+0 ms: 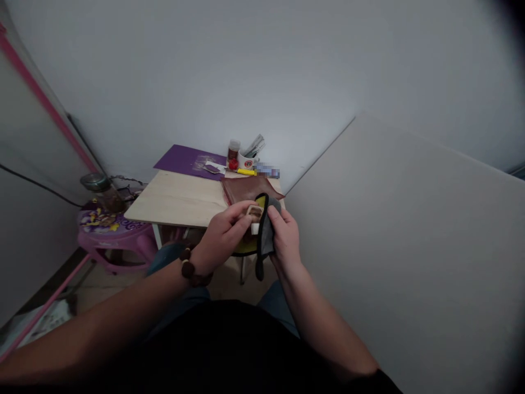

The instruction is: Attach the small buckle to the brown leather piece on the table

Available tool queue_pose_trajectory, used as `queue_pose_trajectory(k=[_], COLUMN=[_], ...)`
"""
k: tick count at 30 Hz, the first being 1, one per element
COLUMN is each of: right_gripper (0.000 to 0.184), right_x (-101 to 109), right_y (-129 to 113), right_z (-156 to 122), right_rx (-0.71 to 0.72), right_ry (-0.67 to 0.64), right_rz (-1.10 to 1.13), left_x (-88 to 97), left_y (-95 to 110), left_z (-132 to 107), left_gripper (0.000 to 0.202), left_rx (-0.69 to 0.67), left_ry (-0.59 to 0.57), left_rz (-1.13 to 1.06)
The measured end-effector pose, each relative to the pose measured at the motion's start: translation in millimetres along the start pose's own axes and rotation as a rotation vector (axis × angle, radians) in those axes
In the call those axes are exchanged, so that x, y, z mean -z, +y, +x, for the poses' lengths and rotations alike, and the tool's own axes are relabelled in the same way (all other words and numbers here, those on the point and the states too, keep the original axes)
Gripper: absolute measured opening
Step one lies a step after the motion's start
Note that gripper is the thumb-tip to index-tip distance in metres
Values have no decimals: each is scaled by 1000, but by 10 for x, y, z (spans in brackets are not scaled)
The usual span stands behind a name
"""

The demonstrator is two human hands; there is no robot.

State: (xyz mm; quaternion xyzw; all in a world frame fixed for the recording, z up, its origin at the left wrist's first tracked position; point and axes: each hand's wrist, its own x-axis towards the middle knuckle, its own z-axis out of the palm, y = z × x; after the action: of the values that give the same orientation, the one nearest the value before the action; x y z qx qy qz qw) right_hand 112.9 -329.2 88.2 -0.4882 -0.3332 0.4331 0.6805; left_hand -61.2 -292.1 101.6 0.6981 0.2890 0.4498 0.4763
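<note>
1. Left hand (223,232) pinches a small pale block (253,213) — rigid, light, best gripped by its sides.
2. Right hand (285,235) closes on a soft grey cloth (266,235), limp, just near of the bench (180,200).

One view only, from a camera worn on the person's head. It looks forward and steeply down, over the dark torso at the bottom edge and along both forearms. The left hand (223,232) and right hand (285,235) sit near centre frame, close to the lens. Beyond them the table (180,200) lies further off, against the wall. A stool (112,230) shows at left, a pale panel (410,246) fills the right. Corners are darkened; straight edges bow, indicating a wide lens.
</note>
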Motion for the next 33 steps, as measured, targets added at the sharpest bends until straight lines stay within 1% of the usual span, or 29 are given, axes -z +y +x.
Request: queue_pose_trajectory(k=[5, 8, 11, 13, 16, 21, 24, 26, 28, 31, 33], right_gripper=[43, 42, 41, 41, 42, 39, 38, 36, 33, 32, 34], right_x=[-13, 23, 89, 124, 134, 121, 139, 146, 144, 133, 126], right_y=[-69, -119, -143, -147, -144, -115, -115, -142, -182, -228, -230], right_z=[-104, -133, -109, -82, -62, -78, -86, -91, -96, -98, -91], right_rx=[-16, 32, 88, 121, 146, 164, 178, 198, 221, 226, 199], right_ry=[-18, 7, 0, -18, -43, -78, -88, -99, -112, -116, -115], right_rz=[29, -8, -51, -112, -204, -226, -258, -283, -306, -309, -278], left_x=[0, -1, -3, 2, 15, 27, 35, 41, 49, 63, 74], left_y=[28, 25, 26, 26, 23, 10, 3, 9, 32, 93, 137], left_z=[7, 8, 3, 1, 7, 26, 25, 19, 18, 33, 51], left_gripper=[42, 40, 36, 35, 32, 27, 23, 22, 24, 28, 31], left_rx=[-23, -17, 7, -21, -110, -217, -253, -230, -159, -43, -14], left_ry=[12, -3, -14, -13, -12, 22, 39, 31, 15, -29, -63], left_rz=[-31, -58, -89, -43, 88, 219, 251, 235, 185, 43, -42])
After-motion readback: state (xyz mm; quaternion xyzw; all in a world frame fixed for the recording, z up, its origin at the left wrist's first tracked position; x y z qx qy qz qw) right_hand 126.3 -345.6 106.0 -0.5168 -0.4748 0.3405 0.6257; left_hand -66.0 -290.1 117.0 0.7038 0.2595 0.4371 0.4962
